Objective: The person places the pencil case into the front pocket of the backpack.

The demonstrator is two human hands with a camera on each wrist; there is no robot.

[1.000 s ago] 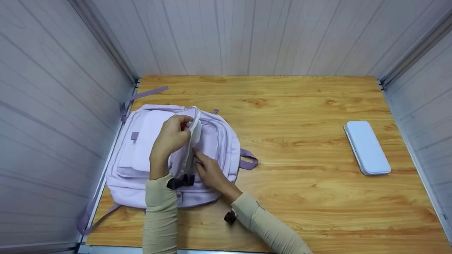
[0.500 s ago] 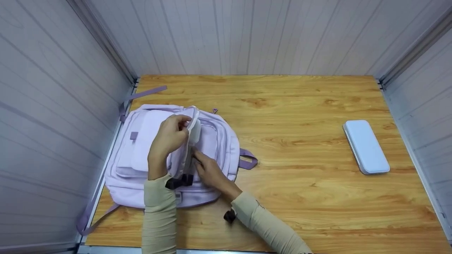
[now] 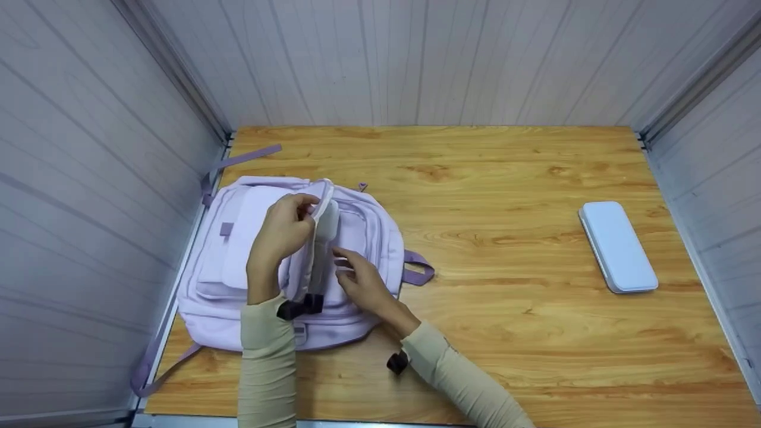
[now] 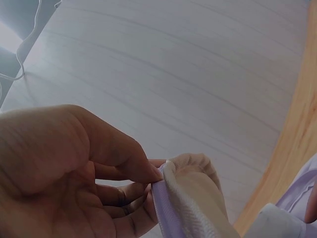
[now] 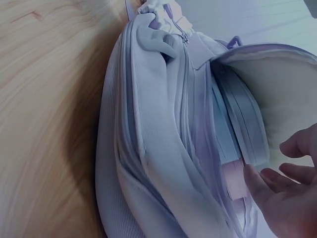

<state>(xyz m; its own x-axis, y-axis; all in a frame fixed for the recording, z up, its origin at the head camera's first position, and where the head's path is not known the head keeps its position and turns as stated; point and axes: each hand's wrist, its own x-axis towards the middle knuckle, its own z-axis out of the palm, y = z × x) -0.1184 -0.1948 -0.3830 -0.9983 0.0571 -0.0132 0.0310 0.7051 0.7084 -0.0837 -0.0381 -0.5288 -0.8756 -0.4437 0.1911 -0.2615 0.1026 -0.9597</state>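
A lilac backpack (image 3: 238, 321) lies on the table with one pocket gaping. My left hand (image 3: 282, 229) pinches the zippered edge of the pocket's flap (image 4: 171, 210) between thumb and fingers and holds it up. Beside the opening is my right hand (image 3: 364, 282), fingers apart and loosely bent, with nothing between them. In the right wrist view, a pale zippered case (image 5: 242, 111), a light-blue item (image 5: 224, 124) and a pink item (image 5: 234, 179) sit inside the pocket. The right hand's (image 5: 290, 193) fingertips are close to the case and the pink item.
A light-blue oblong case (image 3: 618, 246) rests on the wood-look table (image 3: 493, 333) at the right. Panel walls (image 3: 380, 65) stand at the back and both sides. A purple strap (image 3: 172, 368) trails at the backpack's left, and its top loop (image 3: 419, 268) sticks out rightward.
My right hand has drawn back a little to the right from the pocket opening, and its fingers have spread. The left hand still holds the flap, nearly unmoved.
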